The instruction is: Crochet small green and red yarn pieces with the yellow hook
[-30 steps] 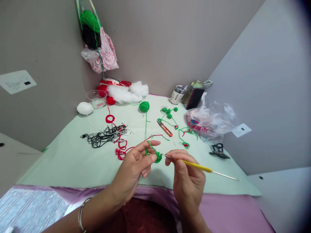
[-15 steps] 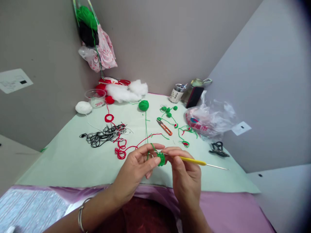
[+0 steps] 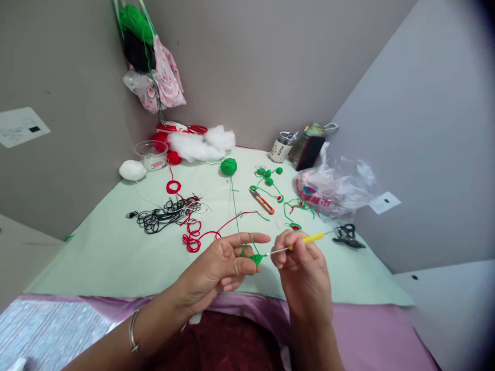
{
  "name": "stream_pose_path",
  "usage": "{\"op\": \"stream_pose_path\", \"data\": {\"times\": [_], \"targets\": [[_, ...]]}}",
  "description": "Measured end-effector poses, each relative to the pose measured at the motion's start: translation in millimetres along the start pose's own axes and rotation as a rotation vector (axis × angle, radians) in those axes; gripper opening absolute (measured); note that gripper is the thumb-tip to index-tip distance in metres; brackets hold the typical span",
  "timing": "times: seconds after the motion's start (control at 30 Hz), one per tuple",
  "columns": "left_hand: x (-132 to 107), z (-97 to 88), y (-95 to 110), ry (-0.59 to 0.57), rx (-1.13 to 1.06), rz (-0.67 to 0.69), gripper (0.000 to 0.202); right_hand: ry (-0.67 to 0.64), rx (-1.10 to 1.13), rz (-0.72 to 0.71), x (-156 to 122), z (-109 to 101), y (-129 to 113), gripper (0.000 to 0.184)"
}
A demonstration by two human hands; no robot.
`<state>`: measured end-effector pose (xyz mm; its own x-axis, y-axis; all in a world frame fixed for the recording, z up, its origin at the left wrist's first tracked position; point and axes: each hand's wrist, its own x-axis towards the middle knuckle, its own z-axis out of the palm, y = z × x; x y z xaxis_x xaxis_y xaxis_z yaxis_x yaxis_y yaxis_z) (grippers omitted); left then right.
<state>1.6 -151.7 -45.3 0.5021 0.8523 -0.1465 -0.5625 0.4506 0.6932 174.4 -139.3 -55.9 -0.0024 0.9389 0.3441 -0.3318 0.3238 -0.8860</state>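
Between the thumb and fingers of my left hand (image 3: 224, 263) is a small green crochet piece (image 3: 256, 259). Its index finger is stretched out, with green yarn running over it from the green yarn ball (image 3: 228, 166) farther back. My right hand (image 3: 303, 265) is closed around a crochet hook (image 3: 312, 239) with a yellow handle. The hook's thin metal tip meets a green loop at the right end of the piece. Part of the crochet piece is hidden behind my left thumb.
Orange thread snips (image 3: 263, 202) lie beyond my hands, near small green crocheted balls (image 3: 269, 182). To the left are tangled black yarn (image 3: 162, 217) and red yarn (image 3: 192, 242). A plastic bag (image 3: 332, 188) and a black claw clip (image 3: 348, 238) are at the right; white stuffing (image 3: 197, 146) sits behind.
My right hand has moved right and turned, pulling the hook away from the crochet piece so its metal shaft shows. The piece has tilted, and my left index finger has straightened.
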Motion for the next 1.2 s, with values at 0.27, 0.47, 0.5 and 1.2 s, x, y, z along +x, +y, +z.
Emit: {"op": "stream_pose_path", "data": {"times": [0.27, 0.47, 0.5, 1.2], "targets": [[4, 5.2, -16, 0.254, 0.237, 0.208, 0.054, -0.039, -0.224, -0.139, -12, 4, 13, 0.015], [4, 2.7, -16, 0.265, 0.268, 0.255, 0.040, -0.029, -0.350, -0.189, -14, 5, 12, 0.020], [5, 3.0, -16, 0.277, 0.252, 0.262, 0.041, -0.033, -0.388, -0.210, -14, 6, 12, 0.020], [9, 1.3, -12, 0.218, -0.080, 0.121, 0.039, 0.077, -0.569, -0.465, -12, 0, 19, 0.025]]}}
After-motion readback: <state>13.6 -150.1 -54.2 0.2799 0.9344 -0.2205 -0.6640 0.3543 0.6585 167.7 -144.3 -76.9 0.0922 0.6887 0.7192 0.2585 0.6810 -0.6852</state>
